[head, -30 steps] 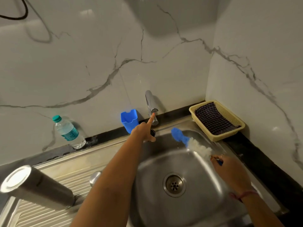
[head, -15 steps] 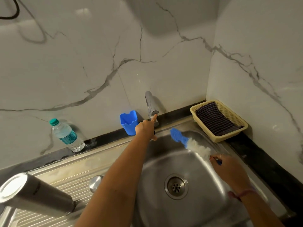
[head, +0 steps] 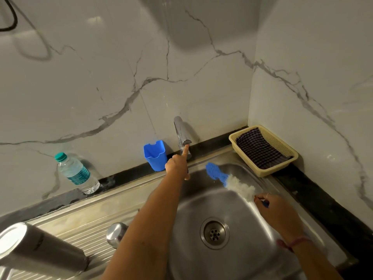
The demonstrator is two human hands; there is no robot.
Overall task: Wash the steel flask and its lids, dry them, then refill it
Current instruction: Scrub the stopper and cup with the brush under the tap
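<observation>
Head view, left hand (head: 177,164) still fingering tap (head: 182,134), right hand (head: 276,211) still gripping brush (head: 232,181)

Yellow basket (head: 286,158) holding checked cloth (head: 260,151) in corner; blue cup (head: 155,156) against wall beside tap.

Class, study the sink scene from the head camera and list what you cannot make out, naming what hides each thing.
1. Steel flask, head view: its lower end is cut off by the frame's left and bottom edges.
2. Small steel lid: partly behind the left forearm.
3. Brush handle: enclosed by the right hand.
4. Tap: whether water runs is unclear; the left hand covers the spout area.
5. Bottle label: too small to read.
</observation>
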